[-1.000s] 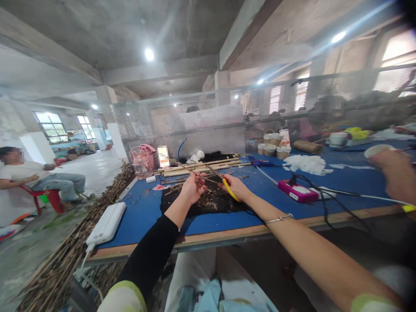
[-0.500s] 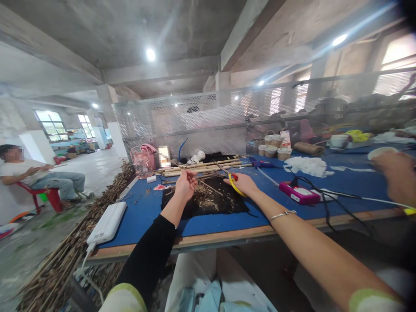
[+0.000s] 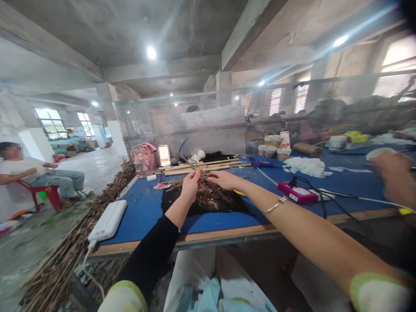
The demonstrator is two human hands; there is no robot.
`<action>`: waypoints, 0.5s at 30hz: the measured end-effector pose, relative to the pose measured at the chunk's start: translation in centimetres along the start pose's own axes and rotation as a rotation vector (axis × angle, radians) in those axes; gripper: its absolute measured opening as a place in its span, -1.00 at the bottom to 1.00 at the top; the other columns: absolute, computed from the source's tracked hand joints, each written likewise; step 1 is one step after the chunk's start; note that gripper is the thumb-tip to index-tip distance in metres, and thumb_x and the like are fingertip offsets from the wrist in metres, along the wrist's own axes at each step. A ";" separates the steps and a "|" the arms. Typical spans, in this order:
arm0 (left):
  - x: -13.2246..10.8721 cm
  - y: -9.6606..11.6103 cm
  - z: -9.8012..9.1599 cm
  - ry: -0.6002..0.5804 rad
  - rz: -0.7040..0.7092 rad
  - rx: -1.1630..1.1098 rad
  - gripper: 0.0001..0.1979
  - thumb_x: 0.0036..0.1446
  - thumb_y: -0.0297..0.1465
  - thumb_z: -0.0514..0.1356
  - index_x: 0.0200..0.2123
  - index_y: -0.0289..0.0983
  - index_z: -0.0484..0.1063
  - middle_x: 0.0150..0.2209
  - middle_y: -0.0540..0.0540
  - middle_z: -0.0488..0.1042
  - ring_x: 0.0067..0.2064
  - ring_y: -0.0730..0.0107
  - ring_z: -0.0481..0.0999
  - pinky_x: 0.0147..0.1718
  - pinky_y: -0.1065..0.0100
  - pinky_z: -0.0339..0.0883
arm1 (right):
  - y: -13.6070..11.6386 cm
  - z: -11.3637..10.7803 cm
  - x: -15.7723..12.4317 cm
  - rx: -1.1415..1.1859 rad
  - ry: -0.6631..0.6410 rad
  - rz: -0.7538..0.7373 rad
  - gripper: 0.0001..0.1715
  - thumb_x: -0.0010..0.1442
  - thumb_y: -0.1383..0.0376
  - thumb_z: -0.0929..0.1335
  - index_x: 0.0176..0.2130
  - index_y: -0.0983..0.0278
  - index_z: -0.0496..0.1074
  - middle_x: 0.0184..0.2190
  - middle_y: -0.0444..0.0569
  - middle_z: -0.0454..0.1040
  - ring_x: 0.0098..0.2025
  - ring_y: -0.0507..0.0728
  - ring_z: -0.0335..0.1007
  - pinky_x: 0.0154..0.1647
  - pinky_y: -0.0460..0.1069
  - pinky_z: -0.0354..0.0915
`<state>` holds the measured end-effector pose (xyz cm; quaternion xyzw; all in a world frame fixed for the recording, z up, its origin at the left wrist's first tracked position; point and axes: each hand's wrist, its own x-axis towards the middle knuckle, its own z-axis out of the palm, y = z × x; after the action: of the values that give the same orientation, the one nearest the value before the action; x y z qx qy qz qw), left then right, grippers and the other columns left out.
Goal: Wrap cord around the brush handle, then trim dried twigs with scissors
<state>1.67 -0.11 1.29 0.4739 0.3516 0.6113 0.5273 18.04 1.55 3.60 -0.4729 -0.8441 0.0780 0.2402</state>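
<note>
My left hand (image 3: 191, 185) is closed in a pinch on a thin brown twig (image 3: 203, 176) above the table. Close beside it, my right hand (image 3: 225, 180) has its fingertips pinched at the same twig. A bit of yellow scissors handle (image 3: 239, 193) shows below my right hand; the rest is hidden, and I cannot tell whether it lies down or hangs in the palm. Under both hands a black cloth (image 3: 177, 206) is spread, strewn with brown plant scraps (image 3: 209, 200). Behind them lie several pale sticks (image 3: 224, 165).
A white power bank (image 3: 108, 220) with a cable lies at the left table edge. Dry stalks (image 3: 73, 236) are heaped beside the table. To the right are a magenta power strip (image 3: 297, 193), black cords and small baskets (image 3: 271, 151). One person sits left; another person's hand (image 3: 394, 171) is far right.
My right hand has moved left to meet my left hand at the twig. The scissors, plainly gripped with blades showing before, are now mostly hidden. My left hand has shifted slightly right.
</note>
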 end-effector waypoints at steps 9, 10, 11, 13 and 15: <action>-1.0 0.4 -0.7 -0.125 0.271 0.586 -0.78 0.03 -0.29 0.15 -0.56 -0.28 0.42 -0.56 -0.07 0.40 -0.43 0.36 0.37 -0.37 0.39 0.25 | -0.5 0.3 0.2 0.151 0.032 -0.033 -0.53 0.20 0.14 0.11 -0.55 0.30 0.34 -0.65 -0.13 0.27 -0.55 0.01 0.14 -0.51 -0.10 0.04; -1.1 0.8 -0.8 -0.149 0.398 0.636 -0.81 0.00 -0.30 0.18 -0.56 -0.26 0.43 -0.51 -0.10 0.42 -0.33 0.30 0.39 -0.26 0.36 0.25 | -0.3 0.0 0.3 0.105 0.043 -0.043 -0.53 0.20 0.15 0.11 -0.58 0.29 0.32 -0.66 -0.13 0.27 -0.55 0.01 0.14 -0.51 -0.10 0.03; -1.1 1.3 -0.8 -0.175 0.508 0.644 -0.90 -0.03 -0.34 0.21 -0.51 -0.24 0.46 -0.39 -0.13 0.45 -0.19 0.23 0.38 -0.15 0.33 0.22 | -0.2 -0.2 0.4 0.063 0.045 -0.050 -0.52 0.20 0.16 0.11 -0.61 0.28 0.30 -0.67 -0.13 0.26 -0.55 0.01 0.14 -0.50 -0.10 0.02; -0.6 2.3 -0.7 -0.252 0.603 0.658 -0.93 -0.08 -0.45 0.24 -0.43 -0.19 0.48 -0.20 -0.15 0.45 0.02 0.17 0.28 0.02 0.27 0.09 | -0.1 -0.7 0.7 0.003 0.023 -0.062 -0.49 0.22 0.16 0.09 -0.63 0.28 0.28 -0.68 -0.13 0.26 -0.57 0.01 0.13 -0.49 -0.10 0.01; 0.4 3.0 -0.6 -0.287 0.582 0.699 -0.86 -0.09 -0.54 0.22 -0.45 -0.19 0.46 -0.22 -0.14 0.45 0.06 0.19 0.24 0.10 0.23 -0.02 | -0.3 -1.3 1.0 -0.034 -0.003 -0.087 -0.48 0.25 0.16 0.07 -0.61 0.28 0.29 -0.67 -0.12 0.28 -0.57 0.01 0.14 -0.49 -0.10 0.01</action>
<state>0.11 -0.25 4.01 0.7813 0.3127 0.5069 0.1864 17.98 2.11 5.13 -0.4398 -0.8654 0.0540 0.2341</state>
